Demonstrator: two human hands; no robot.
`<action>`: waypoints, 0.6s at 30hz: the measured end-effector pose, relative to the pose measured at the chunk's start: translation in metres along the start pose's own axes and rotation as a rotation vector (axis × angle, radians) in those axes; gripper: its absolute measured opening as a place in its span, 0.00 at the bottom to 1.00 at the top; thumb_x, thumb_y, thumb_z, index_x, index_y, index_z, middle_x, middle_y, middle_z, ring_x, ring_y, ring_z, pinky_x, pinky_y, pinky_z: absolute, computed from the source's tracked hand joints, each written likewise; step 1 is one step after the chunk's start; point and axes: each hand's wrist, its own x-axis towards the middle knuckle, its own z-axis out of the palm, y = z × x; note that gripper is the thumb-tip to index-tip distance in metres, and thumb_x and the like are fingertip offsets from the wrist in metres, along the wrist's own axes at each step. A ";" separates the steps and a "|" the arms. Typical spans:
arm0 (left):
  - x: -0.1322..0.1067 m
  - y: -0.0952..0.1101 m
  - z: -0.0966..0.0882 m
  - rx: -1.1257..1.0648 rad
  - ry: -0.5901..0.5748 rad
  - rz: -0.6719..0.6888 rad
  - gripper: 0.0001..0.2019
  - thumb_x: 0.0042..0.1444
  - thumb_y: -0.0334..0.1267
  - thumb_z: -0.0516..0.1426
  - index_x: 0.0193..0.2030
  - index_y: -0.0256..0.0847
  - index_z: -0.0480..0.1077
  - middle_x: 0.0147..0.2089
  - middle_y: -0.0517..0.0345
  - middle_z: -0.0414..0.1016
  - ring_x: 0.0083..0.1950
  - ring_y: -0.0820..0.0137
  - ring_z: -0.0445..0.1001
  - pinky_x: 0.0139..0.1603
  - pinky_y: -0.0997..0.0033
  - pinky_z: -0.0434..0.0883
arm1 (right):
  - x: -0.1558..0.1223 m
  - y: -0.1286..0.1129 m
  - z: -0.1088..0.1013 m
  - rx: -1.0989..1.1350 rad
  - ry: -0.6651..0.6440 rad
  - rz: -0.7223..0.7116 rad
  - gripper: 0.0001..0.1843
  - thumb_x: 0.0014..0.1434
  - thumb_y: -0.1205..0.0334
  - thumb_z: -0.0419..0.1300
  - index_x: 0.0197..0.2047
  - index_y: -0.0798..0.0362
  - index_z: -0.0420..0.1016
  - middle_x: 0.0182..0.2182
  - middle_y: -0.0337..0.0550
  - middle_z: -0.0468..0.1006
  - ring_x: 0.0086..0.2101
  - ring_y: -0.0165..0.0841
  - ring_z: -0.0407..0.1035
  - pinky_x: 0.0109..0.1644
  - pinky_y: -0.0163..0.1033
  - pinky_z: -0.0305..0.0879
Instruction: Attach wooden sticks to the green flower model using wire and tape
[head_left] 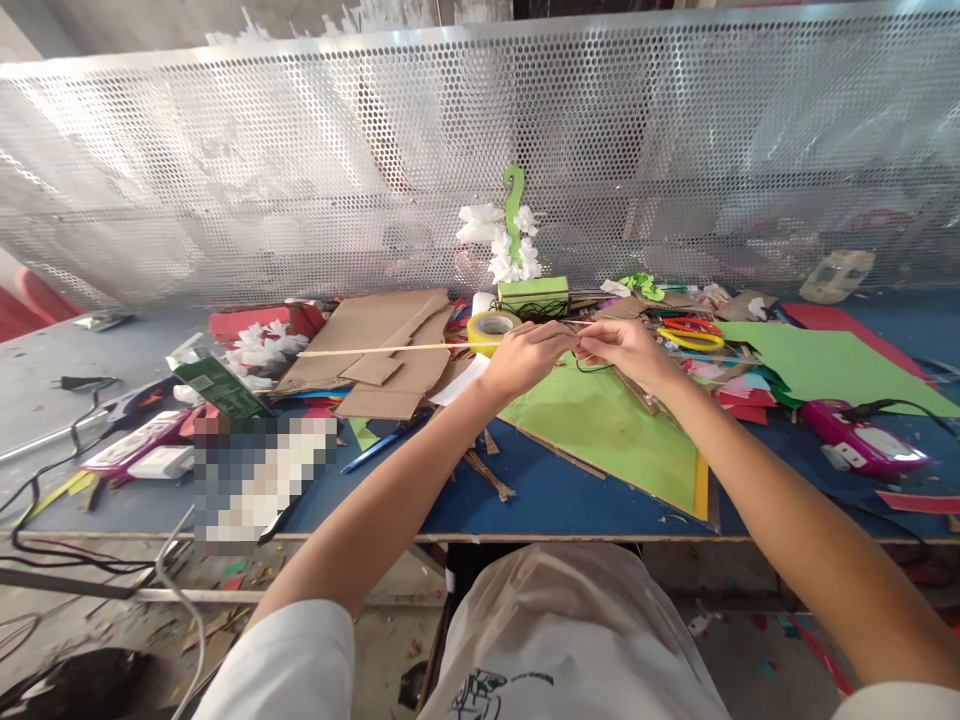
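My left hand is closed round a long thin wooden stick that reaches out level to the left over the cardboard. My right hand pinches the stick's right end, close against the left hand. A thin black wire loops down between the two hands. Both hands hover above a light green paper sheet on the blue table. A yellow tape roll lies just behind the left hand.
Brown cardboard pieces lie at centre left. A green box with white paper flowers stands behind. A pink glue gun rests at right, another at left. A large green sheet and a perforated metal screen lie beyond.
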 end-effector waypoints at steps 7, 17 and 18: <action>-0.002 -0.002 0.005 -0.066 0.061 0.017 0.15 0.74 0.34 0.52 0.50 0.44 0.81 0.51 0.52 0.83 0.47 0.70 0.83 0.51 0.68 0.76 | -0.002 -0.004 0.001 0.018 -0.030 0.014 0.28 0.49 0.42 0.77 0.48 0.49 0.85 0.37 0.46 0.86 0.38 0.39 0.81 0.47 0.49 0.80; 0.006 0.008 0.000 -0.303 0.116 -0.192 0.10 0.69 0.38 0.60 0.48 0.45 0.84 0.45 0.53 0.80 0.45 0.70 0.80 0.50 0.69 0.77 | -0.006 -0.013 0.001 0.021 -0.049 0.028 0.24 0.50 0.41 0.76 0.41 0.52 0.85 0.35 0.46 0.83 0.38 0.38 0.78 0.43 0.44 0.80; 0.008 0.009 -0.001 -0.308 0.114 -0.209 0.09 0.69 0.37 0.60 0.48 0.45 0.84 0.44 0.53 0.79 0.45 0.70 0.80 0.50 0.69 0.77 | -0.006 -0.013 0.001 0.019 -0.053 0.022 0.24 0.51 0.42 0.76 0.42 0.52 0.84 0.36 0.46 0.83 0.38 0.37 0.77 0.42 0.43 0.79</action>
